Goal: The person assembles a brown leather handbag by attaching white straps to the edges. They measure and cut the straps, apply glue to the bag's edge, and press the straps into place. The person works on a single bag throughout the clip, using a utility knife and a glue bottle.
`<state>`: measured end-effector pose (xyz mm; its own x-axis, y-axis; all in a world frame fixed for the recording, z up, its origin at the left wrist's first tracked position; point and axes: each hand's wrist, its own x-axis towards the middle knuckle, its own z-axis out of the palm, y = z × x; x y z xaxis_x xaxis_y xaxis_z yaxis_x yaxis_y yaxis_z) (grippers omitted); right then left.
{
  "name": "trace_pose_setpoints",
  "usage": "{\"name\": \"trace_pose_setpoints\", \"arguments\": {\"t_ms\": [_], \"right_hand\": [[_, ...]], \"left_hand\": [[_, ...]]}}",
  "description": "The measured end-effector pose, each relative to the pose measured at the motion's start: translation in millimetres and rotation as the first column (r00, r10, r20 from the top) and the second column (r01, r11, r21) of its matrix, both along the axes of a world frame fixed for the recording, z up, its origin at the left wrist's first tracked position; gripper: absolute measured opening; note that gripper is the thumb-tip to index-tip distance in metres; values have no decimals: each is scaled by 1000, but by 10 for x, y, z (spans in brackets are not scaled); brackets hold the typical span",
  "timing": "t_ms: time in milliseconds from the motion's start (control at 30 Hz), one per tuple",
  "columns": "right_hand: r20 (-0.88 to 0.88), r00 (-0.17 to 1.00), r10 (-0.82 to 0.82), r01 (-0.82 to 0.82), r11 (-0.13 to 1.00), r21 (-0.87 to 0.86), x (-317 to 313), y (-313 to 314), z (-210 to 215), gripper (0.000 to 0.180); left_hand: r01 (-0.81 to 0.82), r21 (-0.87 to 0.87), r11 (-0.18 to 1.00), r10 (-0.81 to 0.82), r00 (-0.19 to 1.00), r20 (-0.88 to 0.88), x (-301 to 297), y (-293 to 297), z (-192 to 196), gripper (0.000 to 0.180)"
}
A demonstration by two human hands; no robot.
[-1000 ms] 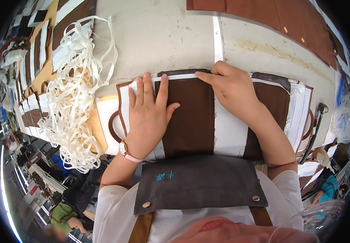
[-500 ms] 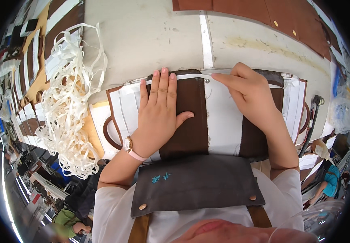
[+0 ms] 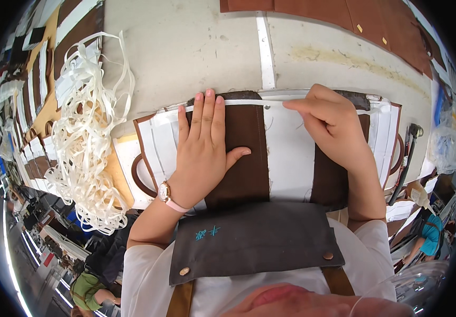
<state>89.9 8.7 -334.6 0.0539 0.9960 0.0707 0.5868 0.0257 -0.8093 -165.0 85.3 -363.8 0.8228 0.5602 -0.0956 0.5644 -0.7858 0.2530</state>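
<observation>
Left hand [image 3: 204,150] lies flat, fingers together, on brown-and-white panel [image 3: 270,153] at bench's [image 3: 185,58] near edge; right hand [image 3: 333,127] pinches white tape strip [image 3: 254,103] along panel's top edge. Loose tape pile [image 3: 88,137] sits to left.

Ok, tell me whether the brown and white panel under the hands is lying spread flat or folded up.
Spread flat: the brown and white panel lies open across the table, left hand pressed palm-down on it, right hand at its top edge.
</observation>
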Motion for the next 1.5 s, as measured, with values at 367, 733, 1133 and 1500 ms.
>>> {"name": "trace_pose_setpoints", "arguments": {"t_ms": [367,733,1133,1500], "right_hand": [[167,986,-1,-6,999,41,81,29,-232,26],[179,984,17,-24,999,41,108,29,-320,33],[161,977,-139,143,990,-15,401,-298,-78,30],[104,968,-228,230,973,0,441,-284,-257,29]], "left_hand": [[14,12,1000,-13,999,-34,34,-3,25,92],[35,51,998,-34,999,-11,267,-10,263,91],[79,-6,997,-78,993,86,473,-68,-50,92],[90,2,996,-90,992,86,479,-68,-43,89]]}}
